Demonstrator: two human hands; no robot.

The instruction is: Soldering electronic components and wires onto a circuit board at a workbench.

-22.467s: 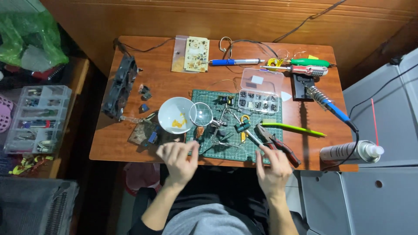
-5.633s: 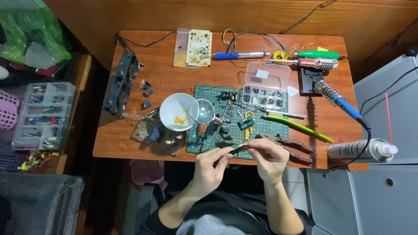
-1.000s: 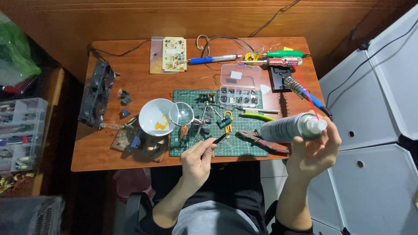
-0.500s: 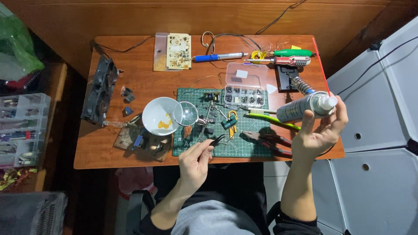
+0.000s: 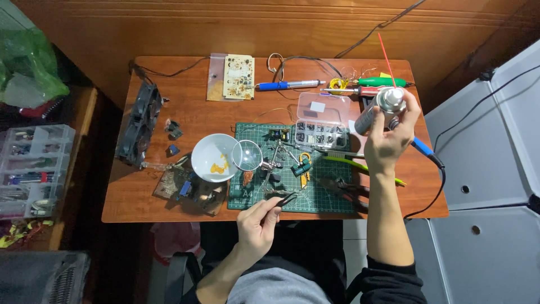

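Head view: right hand (image 5: 388,143) closed round spray can (image 5: 376,111), red straw up, right of centre above clear parts box (image 5: 322,120). Left hand (image 5: 256,221) pinching black tweezers (image 5: 280,198) at lower edge of green cutting mat (image 5: 292,169). Best to steady can, aim straw close, spray short. Wooden desk (image 5: 180,191) crowded: white bowl (image 5: 214,157), magnifier (image 5: 247,155), circuit board (image 5: 238,76). Grey cabinet (image 5: 489,157) at right.

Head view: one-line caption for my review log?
Right hand raises a spray can with red straw; left hand holds tweezers over the green cutting mat.
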